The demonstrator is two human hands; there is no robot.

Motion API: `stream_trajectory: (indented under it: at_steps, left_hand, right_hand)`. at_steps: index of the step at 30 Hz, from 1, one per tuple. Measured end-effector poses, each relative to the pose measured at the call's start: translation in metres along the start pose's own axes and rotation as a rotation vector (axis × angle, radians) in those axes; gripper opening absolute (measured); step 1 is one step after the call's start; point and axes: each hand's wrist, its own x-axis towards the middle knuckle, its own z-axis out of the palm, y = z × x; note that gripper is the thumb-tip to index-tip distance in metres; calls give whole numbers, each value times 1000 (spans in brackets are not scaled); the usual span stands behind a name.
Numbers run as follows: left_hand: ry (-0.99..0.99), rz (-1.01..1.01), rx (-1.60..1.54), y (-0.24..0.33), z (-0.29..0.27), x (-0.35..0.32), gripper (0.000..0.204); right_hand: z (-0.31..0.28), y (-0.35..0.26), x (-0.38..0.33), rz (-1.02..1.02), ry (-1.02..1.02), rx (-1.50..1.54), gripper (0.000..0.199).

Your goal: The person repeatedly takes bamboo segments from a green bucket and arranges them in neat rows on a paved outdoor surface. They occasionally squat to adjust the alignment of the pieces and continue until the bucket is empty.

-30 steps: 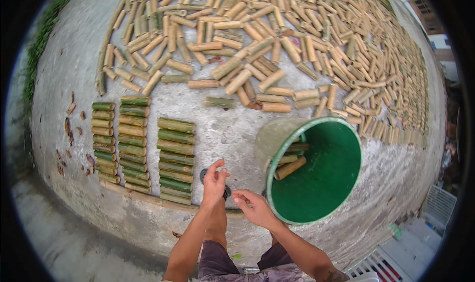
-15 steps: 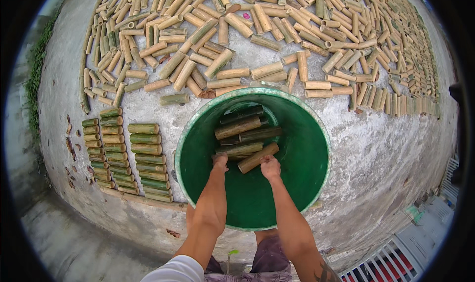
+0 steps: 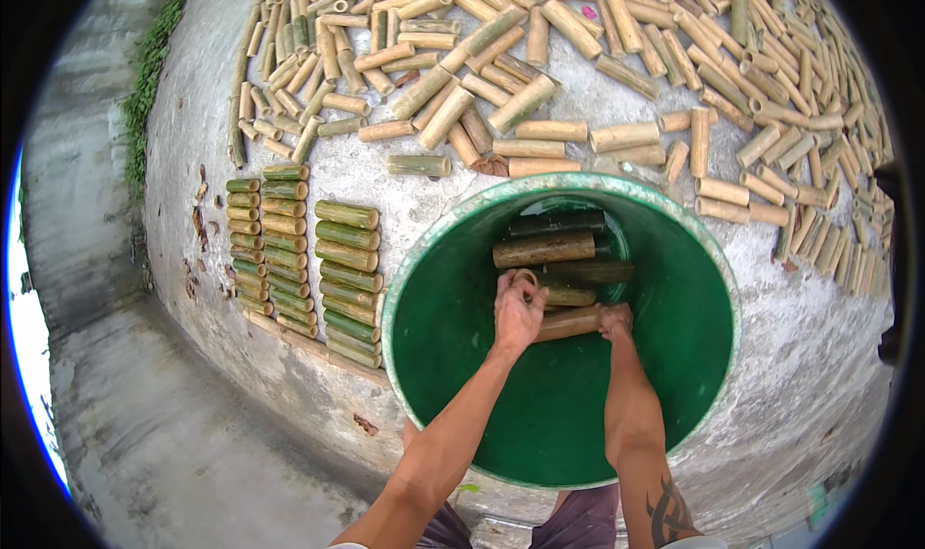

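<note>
**Bamboo sections in the green barrel, both hands inside**

Bamboo sections (image 3: 551, 248) lie piled at the bottom of a big green barrel (image 3: 453, 356), right of centre in the frame. The person's two bare forearms come up from the lower edge and reach down over the barrel's near rim. The left hand (image 3: 517, 310) is curled around the end of one short brown piece (image 3: 568, 322), fingers wrapped over it. The right hand (image 3: 616, 320) closes on the other end of that same piece, its fingers mostly tucked behind the wood, so only the knuckles show. The right forearm carries a dark tattoo near the bottom edge of the frame.

Behind the held piece, further down in the barrel, several more pieces lie crosswise: one pale brown, the others darker and partly in shadow. The barrel's inner wall is bright green and its rim is paler and scuffed.

Left of the barrel, at middle left of the frame, greenish pieces (image 3: 347, 279) are laid in three neat columns, side by side on the rough concrete slab (image 3: 385, 395). A few reddish dry leaves lie beside them.

Further off, across the whole upper part of the frame, a wide scatter of tan pieces (image 3: 540, 86) covers the slab, some in loose rows, some at odd angles. At the upper left edge a strip of green weeds (image 3: 145, 86) borders the concrete.
</note>
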Motion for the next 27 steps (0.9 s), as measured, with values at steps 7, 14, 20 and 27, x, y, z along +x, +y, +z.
stream_trajectory:
  at_steps: [7,14,20,27]
  left_hand:
    - [-184,294,-124,163,-160,-17,24]
    - [-122,146,-586,171,-404,18,17]
    - [227,-33,-757,36,-521,133,38]
    - [277,-221,-396,-226,-493,304,55]
  right_hand:
    - [-81,-63,-213,-647,279,-415,30]
    - [-209,-107,-456,-878,336,-187,19]
    - [-213,-169,-588,-662,320,192,30]
    - [71,-349,-494,-780,200,656,19]
